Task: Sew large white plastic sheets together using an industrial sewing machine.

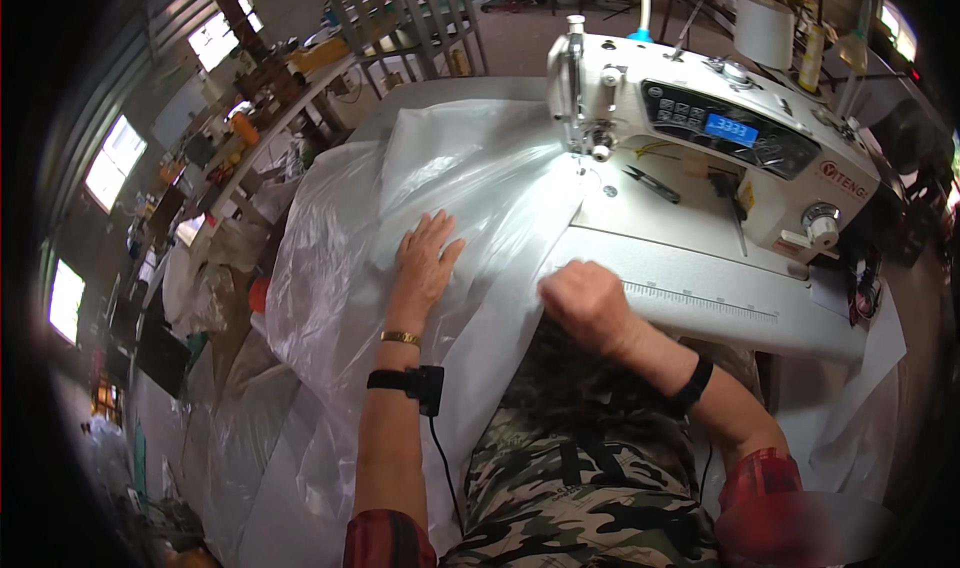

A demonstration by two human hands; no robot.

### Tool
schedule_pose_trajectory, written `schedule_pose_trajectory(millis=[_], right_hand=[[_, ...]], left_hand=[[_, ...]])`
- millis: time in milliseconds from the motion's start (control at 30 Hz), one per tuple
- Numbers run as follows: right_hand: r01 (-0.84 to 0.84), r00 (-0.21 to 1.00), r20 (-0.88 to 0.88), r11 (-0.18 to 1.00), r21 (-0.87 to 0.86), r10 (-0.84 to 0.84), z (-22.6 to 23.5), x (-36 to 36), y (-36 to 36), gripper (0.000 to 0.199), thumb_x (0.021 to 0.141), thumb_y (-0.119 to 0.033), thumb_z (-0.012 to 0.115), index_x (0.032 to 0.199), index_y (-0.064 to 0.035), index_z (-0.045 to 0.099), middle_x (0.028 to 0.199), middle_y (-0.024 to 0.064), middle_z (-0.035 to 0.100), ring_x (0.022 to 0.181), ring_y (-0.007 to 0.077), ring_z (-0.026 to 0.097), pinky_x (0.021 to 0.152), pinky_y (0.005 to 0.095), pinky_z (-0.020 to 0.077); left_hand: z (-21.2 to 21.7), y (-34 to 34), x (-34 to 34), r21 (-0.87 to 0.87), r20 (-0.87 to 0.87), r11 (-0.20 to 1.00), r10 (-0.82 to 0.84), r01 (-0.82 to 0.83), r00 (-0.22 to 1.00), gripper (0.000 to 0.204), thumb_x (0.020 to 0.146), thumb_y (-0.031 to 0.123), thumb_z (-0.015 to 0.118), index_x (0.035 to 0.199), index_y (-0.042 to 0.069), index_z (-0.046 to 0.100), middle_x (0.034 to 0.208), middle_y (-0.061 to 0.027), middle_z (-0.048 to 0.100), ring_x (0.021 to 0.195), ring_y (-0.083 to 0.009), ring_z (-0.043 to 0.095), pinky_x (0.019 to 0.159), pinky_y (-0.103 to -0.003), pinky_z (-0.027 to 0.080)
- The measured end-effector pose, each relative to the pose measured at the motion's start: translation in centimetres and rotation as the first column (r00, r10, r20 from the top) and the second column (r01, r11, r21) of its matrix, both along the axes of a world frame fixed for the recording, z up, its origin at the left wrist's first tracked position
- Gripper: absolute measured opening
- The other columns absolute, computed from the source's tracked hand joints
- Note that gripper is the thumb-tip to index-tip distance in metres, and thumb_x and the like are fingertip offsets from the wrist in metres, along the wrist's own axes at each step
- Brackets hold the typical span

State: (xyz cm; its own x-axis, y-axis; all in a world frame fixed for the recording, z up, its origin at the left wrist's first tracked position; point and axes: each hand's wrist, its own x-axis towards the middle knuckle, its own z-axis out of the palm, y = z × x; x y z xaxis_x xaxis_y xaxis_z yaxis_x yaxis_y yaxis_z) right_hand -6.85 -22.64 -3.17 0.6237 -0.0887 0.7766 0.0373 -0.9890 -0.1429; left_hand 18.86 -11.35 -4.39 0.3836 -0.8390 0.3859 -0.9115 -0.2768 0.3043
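The translucent plastic sheet [340, 238] spreads widest before me, draped over the left part of the table [800, 333], its folds drawing together toward the lit left end of the white sewing machine [740, 98]. My left grip [426, 268] lies flat on the sheet, released, fingers a little apart. My right grip [585, 306] is clenched in a fist just beside the sheet's right edge; whether it pinches anything, I cannot tell. Black snips [652, 183] lie under the machine's arm.
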Motion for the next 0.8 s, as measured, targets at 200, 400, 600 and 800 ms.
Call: schedule_pose_trajectory(millis=[200, 400, 600, 800], right_hand=[[-0.095, 0.972, -0.232, 0.966, -0.238, 0.039, 0.3, 5.1, 4.1, 0.014, 0.078, -0.022, 0.061, 0.079, -0.0086, 0.065, 0.077, 0.0028, 0.061, 0.094, 0.0195, 0.053, 0.086, 0.0392, 0.0391], [-0.178, 0.86, -0.504, 0.878, -0.445, -0.081, -3.6, 9.0, 9.7, 0.017, 0.076, -0.025, 0.06, 0.07, -0.0132, 0.07, 0.075, 0.0037, 0.062, 0.091, 0.022, 0.051, 0.083, 0.0381, 0.0353], [-0.139, 0.8, -0.59, 0.924, -0.357, -0.108, -6.6, 10.7, 11.6, 0.014, 0.076, -0.025, 0.062, 0.073, -0.0137, 0.069, 0.076, 0.0019, 0.06, 0.086, 0.0206, 0.054, 0.079, 0.0369, 0.0337], [-0.29, 0.644, -0.762, 0.943, -0.162, 0.067, -5.7, 8.2, 11.3, 0.009, 0.076, -0.02, 0.063, 0.074, -0.0131, 0.068, 0.092, 0.0051, 0.062, 0.085, 0.0193, 0.057, 0.071, 0.0355, 0.0407]], left_hand=[[0.4, -0.5, 0.4, 0.044, -0.018, 0.999, -0.003, 0.004, 1.0, 0.05, 0.097, 0.04, 0.051, 0.136, 0.008, 0.054, 0.147, -0.0099, 0.046, 0.141, -0.0287, 0.035, 0.116, -0.045, 0.024], [0.5, 0.2, 0.1, 0.044, -0.01, 0.999, -0.009, 0.009, 1.0, 0.049, 0.097, 0.038, 0.052, 0.135, 0.007, 0.054, 0.147, -0.0114, 0.046, 0.14, -0.0307, 0.035, 0.114, -0.047, 0.026], [0.2, -0.1, 0.2, 0.063, -0.005, 0.998, -0.012, 0.013, 1.0, 0.049, 0.098, 0.038, 0.05, 0.137, 0.008, 0.053, 0.149, -0.011, 0.044, 0.142, -0.0306, 0.033, 0.115, -0.046, 0.024], [0.1, 0.0, 0.2, 0.031, 0.003, 0.999, -0.025, 0.025, 1.0, 0.049, 0.097, 0.037, 0.052, 0.136, 0.008, 0.053, 0.147, -0.011, 0.046, 0.141, -0.0299, 0.035, 0.115, -0.046, 0.025]])
